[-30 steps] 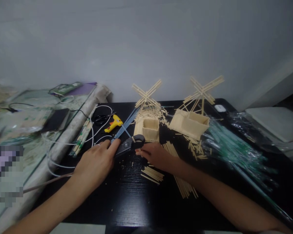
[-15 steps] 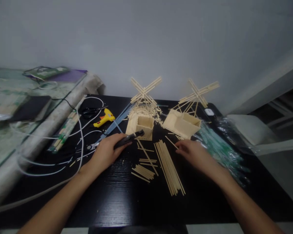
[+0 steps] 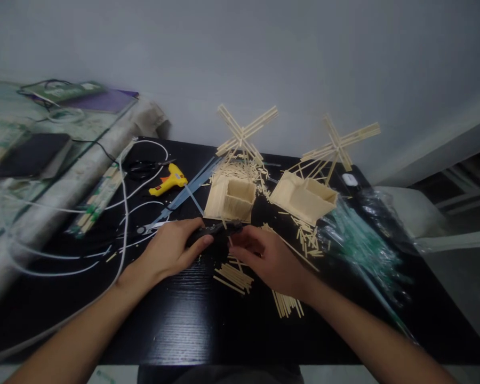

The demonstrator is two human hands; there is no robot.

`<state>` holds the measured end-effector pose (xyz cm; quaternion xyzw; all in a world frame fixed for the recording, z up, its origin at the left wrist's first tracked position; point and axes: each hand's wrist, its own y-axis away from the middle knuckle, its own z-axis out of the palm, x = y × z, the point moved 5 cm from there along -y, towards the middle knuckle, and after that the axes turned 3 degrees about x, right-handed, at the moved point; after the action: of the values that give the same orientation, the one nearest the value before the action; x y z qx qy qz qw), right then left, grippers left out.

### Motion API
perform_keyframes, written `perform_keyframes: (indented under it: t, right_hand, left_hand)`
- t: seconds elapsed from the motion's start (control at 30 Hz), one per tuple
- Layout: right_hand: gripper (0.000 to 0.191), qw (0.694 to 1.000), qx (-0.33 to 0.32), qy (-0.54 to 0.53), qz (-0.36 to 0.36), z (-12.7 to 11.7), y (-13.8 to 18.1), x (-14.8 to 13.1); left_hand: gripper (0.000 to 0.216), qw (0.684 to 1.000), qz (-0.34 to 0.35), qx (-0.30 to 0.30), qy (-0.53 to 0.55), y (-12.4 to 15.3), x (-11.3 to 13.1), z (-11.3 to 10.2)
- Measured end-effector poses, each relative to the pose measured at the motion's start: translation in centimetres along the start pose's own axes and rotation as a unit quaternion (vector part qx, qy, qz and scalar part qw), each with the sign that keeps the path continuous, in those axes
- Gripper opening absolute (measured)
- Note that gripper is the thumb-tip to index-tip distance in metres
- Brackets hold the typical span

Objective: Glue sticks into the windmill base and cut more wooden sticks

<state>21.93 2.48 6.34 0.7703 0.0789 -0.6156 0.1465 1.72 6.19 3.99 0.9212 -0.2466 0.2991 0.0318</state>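
Note:
My left hand (image 3: 170, 250) is closed around the handles of a black cutter (image 3: 216, 229), which lies low over the black table (image 3: 176, 320). My right hand (image 3: 270, 258) is curled beside the cutter's jaws, its fingertips pinching a thin wooden stick (image 3: 229, 241) held at the jaws. Short cut sticks (image 3: 234, 277) lie under both hands. A bundle of long sticks (image 3: 286, 304) shows from under my right wrist. Behind the hands stand two stick-built boxes with windmill blades, one in the middle (image 3: 232, 198) and one to the right (image 3: 304, 197).
A yellow glue gun (image 3: 168, 180), long blue scissors (image 3: 184, 197), black scissors (image 3: 144, 168) and white cables (image 3: 122, 213) lie at the left. Green plastic packs (image 3: 360, 242) lie at the right. A glass-topped surface with clutter (image 3: 32, 160) adjoins the table's left side.
My right hand reached out to the loose sticks at the right, then came back to the cutter's jaws with a stick. My left hand kept hold of the cutter.

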Motion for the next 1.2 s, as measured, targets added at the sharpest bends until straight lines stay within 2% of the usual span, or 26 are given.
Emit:
perform_keyframes:
  t: [0.13,0.4,0.6,1.03,1.2]
  right_hand:
    - [0.021,0.998,0.031,-0.062,0.010,0.7,-1.4,1.2]
    - [0.016,0.992,0.024,-0.123,0.018,0.7,-2.0,1.2]
    - [0.026,0.982,0.023,-0.178,0.053,0.8,-1.6,1.5]
    - [0.020,0.956,-0.113,-0.264,0.055,1.2,-1.4,0.9]
    - [0.026,0.928,-0.182,-0.315,0.078,2.2,-1.0,1.4]
  left_hand:
    - [0.049,1.000,-0.009,0.005,0.012,0.1,0.0,-0.3]
    - [0.052,0.999,-0.019,0.024,0.010,-0.1,0.0,-0.3]
    - [0.047,0.998,0.012,0.052,0.028,0.2,0.3,-0.1]
    - [0.052,0.990,0.094,0.066,0.080,0.6,0.7,0.2]
    - [0.060,0.984,0.124,0.077,0.103,0.9,0.8,0.3]
